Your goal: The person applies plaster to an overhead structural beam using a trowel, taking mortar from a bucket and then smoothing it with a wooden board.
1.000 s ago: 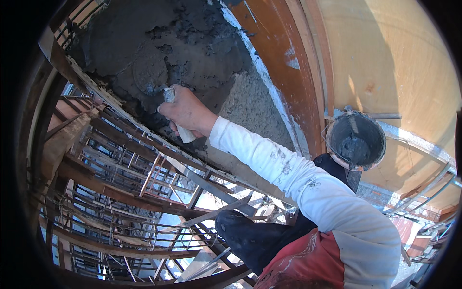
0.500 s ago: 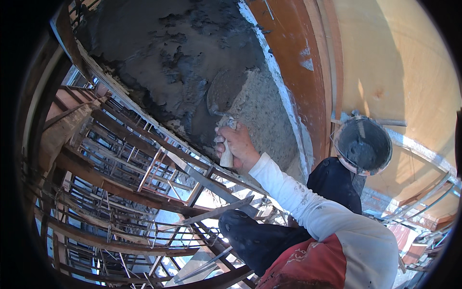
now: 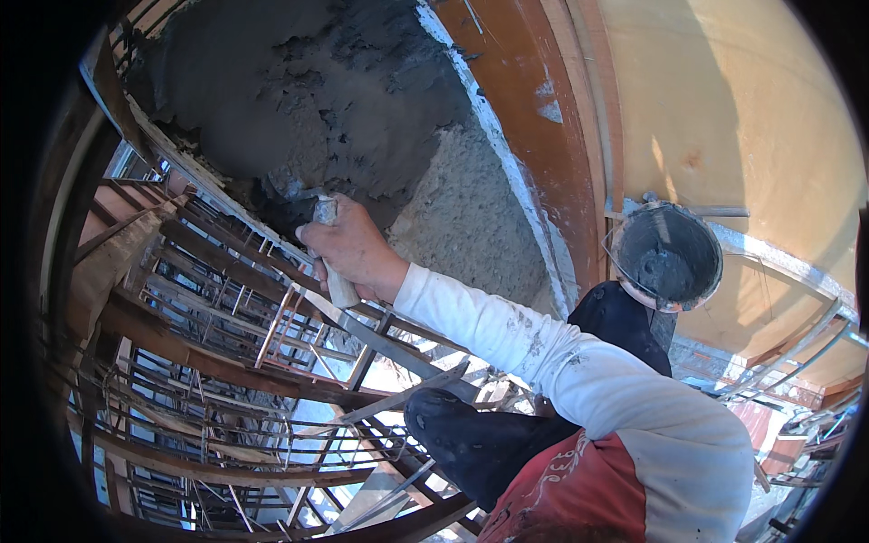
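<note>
My right hand [image 3: 358, 249] is closed round the pale, worn handle of a trowel [image 3: 340, 288]. The metal neck and part of the blade show beyond my fingers, at the left edge of a dark layer of wet mortar [image 3: 362, 109]. Grey mortar coats the blade, so its outline is hard to make out. Lighter, rough concrete [image 3: 475, 217] lies bare to the right of the wet layer. The right arm, in a stained white sleeve, reaches across from the lower right. My left hand is out of view.
A mortar-smeared bucket [image 3: 668, 256] with grey mortar inside stands at the right, near my dark-trousered knee [image 3: 615, 321]. A brown board [image 3: 534, 100] edges the concrete. Wooden beams and bars [image 3: 226, 362] form an open framework with gaps at the lower left.
My right hand and the trowel have moved left and up, from the boundary with the rough concrete to the left edge of the mortar. The mortar beside the rough concrete looks smoother.
</note>
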Demonstrator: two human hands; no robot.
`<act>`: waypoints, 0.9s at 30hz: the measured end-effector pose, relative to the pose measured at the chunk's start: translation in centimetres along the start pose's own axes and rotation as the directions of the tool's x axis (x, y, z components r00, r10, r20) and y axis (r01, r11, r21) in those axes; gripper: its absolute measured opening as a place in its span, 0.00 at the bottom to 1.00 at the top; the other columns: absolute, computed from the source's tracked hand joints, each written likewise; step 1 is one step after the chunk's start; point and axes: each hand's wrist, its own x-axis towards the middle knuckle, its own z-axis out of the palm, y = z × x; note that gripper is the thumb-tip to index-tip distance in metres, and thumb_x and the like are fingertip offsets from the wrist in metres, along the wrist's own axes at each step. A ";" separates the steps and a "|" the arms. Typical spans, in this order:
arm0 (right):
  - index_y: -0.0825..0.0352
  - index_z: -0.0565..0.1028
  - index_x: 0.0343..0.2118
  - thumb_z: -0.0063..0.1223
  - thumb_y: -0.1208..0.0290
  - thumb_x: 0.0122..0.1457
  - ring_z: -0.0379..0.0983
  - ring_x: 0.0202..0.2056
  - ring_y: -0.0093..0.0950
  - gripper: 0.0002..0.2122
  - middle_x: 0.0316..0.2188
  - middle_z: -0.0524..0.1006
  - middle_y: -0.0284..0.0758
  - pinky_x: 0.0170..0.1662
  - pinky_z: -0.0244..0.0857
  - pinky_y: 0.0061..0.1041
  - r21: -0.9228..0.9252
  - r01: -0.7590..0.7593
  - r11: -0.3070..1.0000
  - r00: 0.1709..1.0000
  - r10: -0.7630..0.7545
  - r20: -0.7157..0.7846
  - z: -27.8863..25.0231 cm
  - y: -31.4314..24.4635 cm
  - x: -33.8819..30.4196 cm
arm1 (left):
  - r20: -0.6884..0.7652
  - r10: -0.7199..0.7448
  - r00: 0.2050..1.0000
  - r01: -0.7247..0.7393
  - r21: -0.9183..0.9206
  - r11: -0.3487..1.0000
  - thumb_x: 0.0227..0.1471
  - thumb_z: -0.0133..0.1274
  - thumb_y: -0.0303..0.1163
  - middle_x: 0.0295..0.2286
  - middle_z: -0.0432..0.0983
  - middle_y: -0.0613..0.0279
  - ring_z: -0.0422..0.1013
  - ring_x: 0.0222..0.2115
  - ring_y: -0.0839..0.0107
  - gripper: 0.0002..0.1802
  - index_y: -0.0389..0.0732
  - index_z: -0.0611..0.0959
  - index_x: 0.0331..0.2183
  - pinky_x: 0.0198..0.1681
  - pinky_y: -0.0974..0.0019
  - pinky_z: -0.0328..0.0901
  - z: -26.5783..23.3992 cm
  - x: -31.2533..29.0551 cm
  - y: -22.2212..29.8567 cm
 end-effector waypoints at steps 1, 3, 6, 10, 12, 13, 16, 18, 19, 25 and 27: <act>0.73 0.64 0.48 0.54 0.75 0.60 0.70 0.14 0.22 0.16 0.22 0.73 0.36 0.15 0.66 0.24 -0.023 -0.038 0.999 0.999 0.038 0.033 0.4 -0.3 -0.2 | -0.002 -0.006 1.000 0.006 -0.037 0.999 0.53 0.66 0.48 0.60 0.61 0.38 0.61 0.60 0.49 0.48 0.34 0.62 0.65 0.63 0.48 0.56 0.1 0.0 -0.3; 0.74 0.63 0.49 0.54 0.75 0.60 0.70 0.15 0.23 0.18 0.22 0.73 0.36 0.15 0.66 0.25 -0.078 -0.034 0.996 0.996 0.040 0.081 1.1 -0.2 -0.8 | -0.002 -0.011 1.000 0.011 -0.083 0.996 0.53 0.67 0.47 0.60 0.61 0.37 0.61 0.60 0.48 0.49 0.34 0.62 0.65 0.63 0.48 0.56 0.1 -0.2 -0.7; 0.77 0.64 0.51 0.53 0.74 0.60 0.72 0.17 0.22 0.19 0.21 0.74 0.36 0.17 0.67 0.25 -0.231 -0.011 0.973 0.991 0.041 0.126 -0.5 -0.9 -1.5 | 0.007 -0.012 1.000 0.013 -0.129 0.992 0.53 0.66 0.46 0.60 0.61 0.38 0.60 0.60 0.49 0.48 0.34 0.62 0.65 0.63 0.50 0.56 0.1 -0.2 -1.4; 0.73 0.69 0.54 0.55 0.69 0.56 0.80 0.32 0.48 0.23 0.28 0.80 0.51 0.42 0.72 0.45 -0.880 0.307 0.362 0.950 -0.165 0.263 -9.0 -0.5 -0.4 | -0.021 0.036 0.999 -0.038 -0.083 0.996 0.53 0.67 0.45 0.59 0.63 0.38 0.61 0.59 0.51 0.47 0.34 0.63 0.64 0.62 0.51 0.57 -0.1 0.0 -1.8; 0.70 0.70 0.54 0.57 0.67 0.56 0.79 0.38 0.52 0.23 0.31 0.81 0.51 0.47 0.70 0.48 -0.950 0.195 0.245 0.979 -0.106 0.173 -13.3 -2.0 0.0 | -0.004 0.078 0.997 -0.078 -0.042 0.996 0.53 0.65 0.49 0.60 0.62 0.39 0.61 0.60 0.50 0.48 0.34 0.63 0.64 0.63 0.50 0.57 -0.4 0.3 -2.6; 0.69 0.70 0.54 0.57 0.67 0.56 0.78 0.39 0.52 0.23 0.33 0.80 0.53 0.47 0.70 0.48 -0.962 0.153 0.227 0.983 -0.138 0.123 -15.5 -2.6 0.6 | 0.004 0.094 0.996 -0.093 -0.024 0.995 0.53 0.65 0.51 0.60 0.61 0.39 0.60 0.60 0.50 0.48 0.34 0.63 0.64 0.63 0.49 0.57 -0.5 0.4 -2.8; 0.69 0.71 0.54 0.58 0.65 0.56 0.76 0.45 0.52 0.24 0.38 0.79 0.57 0.50 0.69 0.45 -0.967 -0.045 0.250 0.988 -0.134 -0.081 -19.1 -5.5 2.6 | 0.022 0.136 0.991 -0.137 0.050 0.989 0.54 0.63 0.56 0.60 0.60 0.40 0.60 0.60 0.50 0.50 0.34 0.62 0.64 0.63 0.48 0.57 -0.7 0.7 -2.9; 0.69 0.71 0.53 0.58 0.65 0.56 0.76 0.47 0.52 0.23 0.40 0.79 0.57 0.51 0.68 0.46 -0.970 0.003 0.245 0.949 -0.305 -0.074 -22.7 -6.4 5.3 | 0.023 0.125 0.992 -0.127 0.066 0.990 0.53 0.63 0.56 0.60 0.60 0.40 0.60 0.60 0.49 0.50 0.34 0.62 0.64 0.63 0.47 0.57 -0.1 0.5 -2.3; 0.69 0.71 0.53 0.58 0.65 0.56 0.76 0.47 0.52 0.23 0.40 0.79 0.57 0.51 0.68 0.46 -0.970 0.007 0.244 0.947 -0.312 -0.072 -24.7 -6.5 6.6 | 0.016 0.118 0.993 -0.118 0.068 0.991 0.53 0.63 0.56 0.60 0.60 0.40 0.60 0.60 0.49 0.50 0.34 0.62 0.64 0.64 0.47 0.57 0.0 0.5 -2.0; 0.74 0.69 0.58 0.55 0.70 0.56 0.79 0.24 0.38 0.26 0.32 0.80 0.51 0.34 0.74 0.36 -0.765 -0.113 0.634 0.942 -0.176 -0.285 -24.1 -6.1 6.2 | 0.018 0.050 0.999 -0.051 0.088 0.995 0.53 0.64 0.56 0.61 0.59 0.40 0.59 0.61 0.48 0.50 0.35 0.62 0.64 0.64 0.46 0.56 0.2 0.4 -0.2; 0.74 0.67 0.57 0.54 0.75 0.58 0.69 0.15 0.23 0.24 0.22 0.72 0.34 0.18 0.67 0.25 -0.315 -0.153 0.937 0.963 0.069 -0.261 -21.9 -4.7 4.5 | -0.001 0.134 0.991 -0.133 0.101 0.986 0.53 0.64 0.56 0.61 0.59 0.40 0.60 0.61 0.48 0.50 0.36 0.62 0.64 0.64 0.46 0.57 0.1 0.7 -1.7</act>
